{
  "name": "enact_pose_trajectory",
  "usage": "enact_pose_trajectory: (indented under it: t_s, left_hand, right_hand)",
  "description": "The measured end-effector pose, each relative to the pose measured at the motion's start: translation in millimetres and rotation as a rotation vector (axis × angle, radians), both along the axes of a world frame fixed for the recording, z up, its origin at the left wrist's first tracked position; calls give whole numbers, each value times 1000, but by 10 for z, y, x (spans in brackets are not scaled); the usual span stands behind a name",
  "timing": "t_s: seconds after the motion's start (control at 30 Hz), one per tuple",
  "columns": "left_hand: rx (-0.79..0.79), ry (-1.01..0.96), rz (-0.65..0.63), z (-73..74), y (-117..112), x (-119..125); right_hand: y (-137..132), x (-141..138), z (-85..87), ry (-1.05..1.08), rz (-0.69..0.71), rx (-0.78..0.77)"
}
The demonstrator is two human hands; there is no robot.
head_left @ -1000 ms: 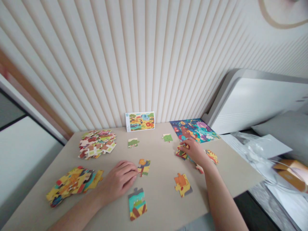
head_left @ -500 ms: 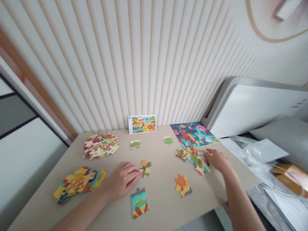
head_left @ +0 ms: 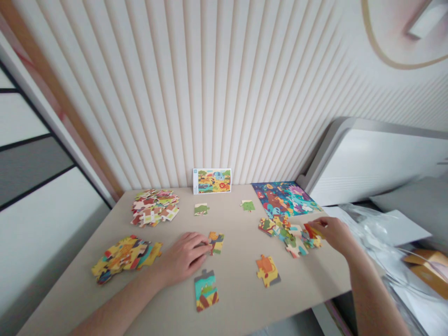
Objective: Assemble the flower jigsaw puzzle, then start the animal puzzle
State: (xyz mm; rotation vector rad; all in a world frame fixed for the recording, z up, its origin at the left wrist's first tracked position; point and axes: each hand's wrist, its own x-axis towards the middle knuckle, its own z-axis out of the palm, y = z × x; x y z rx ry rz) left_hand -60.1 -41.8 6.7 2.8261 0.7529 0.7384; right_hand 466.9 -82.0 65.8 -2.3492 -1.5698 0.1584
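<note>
My right hand [head_left: 333,233] pinches a red and yellow puzzle piece [head_left: 311,231] between thumb and fingers, at the right side of a loose pile of puzzle pieces [head_left: 292,240]. My left hand [head_left: 187,255] lies on the table, fingers loosely stretched, their tips at the left edge of a piece with an orange animal [head_left: 217,243]. Below that hand is a teal piece with a green animal [head_left: 206,291]. An orange and yellow piece [head_left: 269,270] lies to the right. Two green pieces, one on the left [head_left: 201,209] and one on the right [head_left: 248,206], lie farther back.
A picture card [head_left: 212,181] leans on the ribbed wall. A dark blue illustrated sheet [head_left: 285,196] is at the back right. Two more piles, one reddish [head_left: 154,207] and one yellow [head_left: 124,256], are at the left. Beyond the table [head_left: 241,308] is a bed headboard [head_left: 378,163].
My right hand has drawn slightly right, and the red and yellow piece now shows in its pinch. My left hand stays by the orange animal piece. The view has shifted a little.
</note>
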Motion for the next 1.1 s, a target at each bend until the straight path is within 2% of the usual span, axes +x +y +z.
enact_pose_trajectory:
  t_s: [0.1, 0.17, 0.27, 0.37, 0.47, 0.6, 0.77, 1.1]
  left_hand:
    - [17, -15, -12, 15, 3, 5]
    - [20, -16, -24, 16, 9, 3]
    - [22, -15, -26, 7, 12, -3]
    - [-2, -1, -7, 11, 2, -4]
    - [-35, 23, 13, 33, -19, 2]
    - [-66, 51, 28, 66, -48, 2]
    - [-72, 49, 37, 70, -63, -6]
    - [-100, 74, 29, 61, -47, -10]
  right_hand:
    - [71, -432, 170, 115, 88, 171]
    - [173, -849, 181, 379, 273, 221]
    - [397, -1508, 58, 712, 527, 152]
    - [674, -2032, -131, 783, 689, 72]
    - [908, -2357, -295, 819, 754, 29]
    - [981, -2515, -460, 847, 729, 28]
    - [864, -2438, -605, 806, 729, 44]
    - [851, -2394, -597, 528, 658, 218]
